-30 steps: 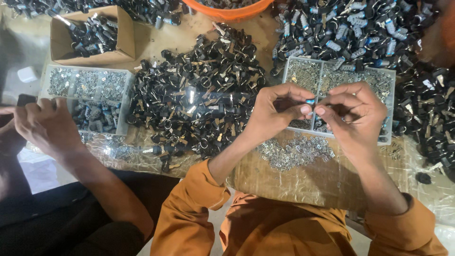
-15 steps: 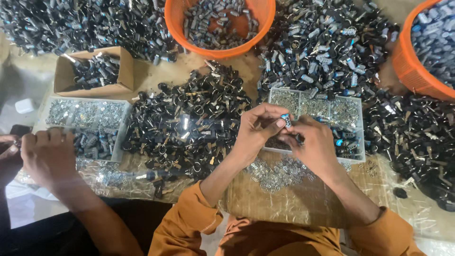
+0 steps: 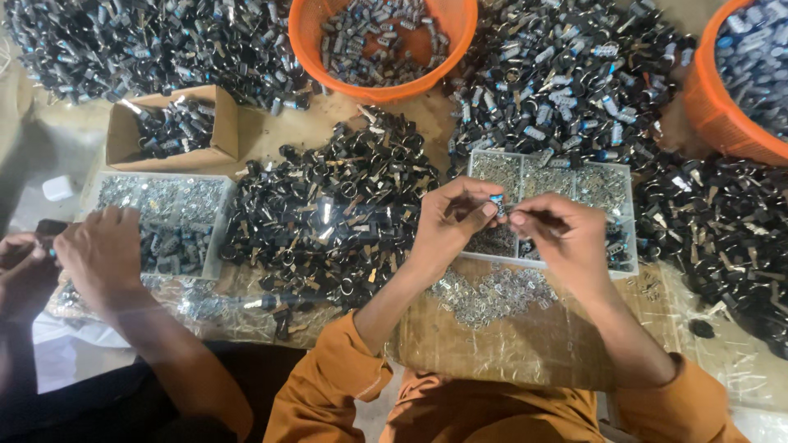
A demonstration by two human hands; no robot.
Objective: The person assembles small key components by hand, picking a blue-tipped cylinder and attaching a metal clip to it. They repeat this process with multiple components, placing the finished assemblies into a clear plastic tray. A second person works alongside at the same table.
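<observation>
My left hand (image 3: 450, 226) and my right hand (image 3: 561, 238) meet above a clear divided tray (image 3: 611, 184) of small metal parts. Between the fingertips of both hands sits a small blue-and-silver cylindrical part (image 3: 498, 201). The left thumb and forefinger pinch it, and the right fingers press something thin and dark against it from the right. A heap of tiny silver pieces (image 3: 492, 294) lies on a plastic-wrapped board (image 3: 525, 344) right under my wrists. Both my sleeves are orange.
A big pile of black ring-shaped parts (image 3: 328, 217) lies left of my hands. Two orange tubs (image 3: 386, 37) (image 3: 751, 74) of cylinders stand at the back. Another person's hands (image 3: 94, 250) work at the left by a second clear tray (image 3: 156, 217) and a cardboard box (image 3: 168, 127).
The view has tilted so more of the orange tubs shows at the top. My hands stay together on the small part, now lower in view. The other person's hand has barely moved.
</observation>
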